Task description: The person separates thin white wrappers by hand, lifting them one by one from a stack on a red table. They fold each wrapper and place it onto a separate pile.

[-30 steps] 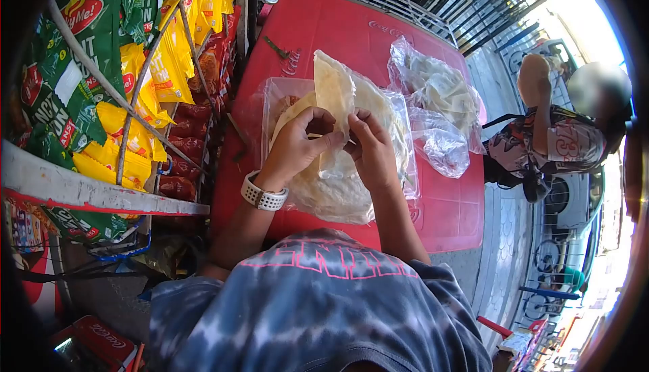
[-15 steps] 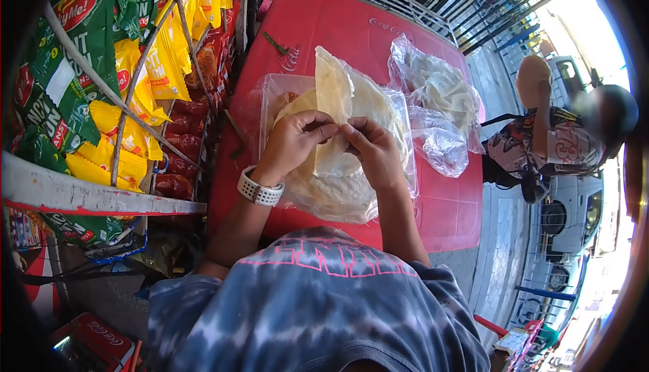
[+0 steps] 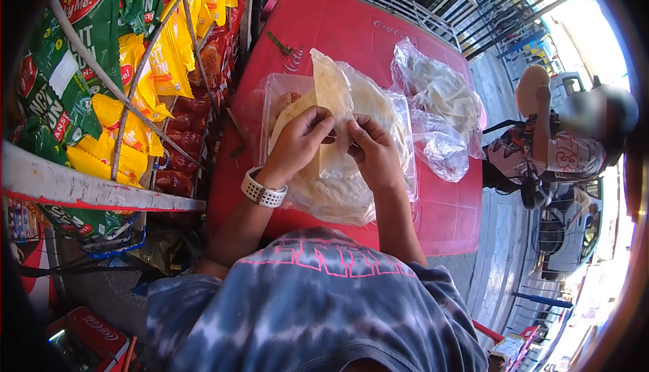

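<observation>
A thin pale wrapper sheet [image 3: 332,86] hangs between my two hands above a stack of round wrappers [image 3: 341,196]. My left hand [image 3: 302,141] pinches its left edge, thumb against the fingers. On the other side my right hand [image 3: 373,147] has thumb and fingertips closed on the sheet too. The stack lies on clear plastic over a clear plastic tray [image 3: 270,95]. Something reddish-brown shows in the tray's upper left corner, partly hidden by the wrappers.
The red table [image 3: 324,17] bears clear bags of pale wrappers [image 3: 439,88] at right and a green pepper [image 3: 278,42] at upper left. Hanging snack packs [image 3: 165,61] fill the left side. A person [image 3: 561,145] is on the street at right.
My left hand's fingertips have moved slightly left, away from my right hand, leaving a wider gap between them. The person at right has shifted slightly.
</observation>
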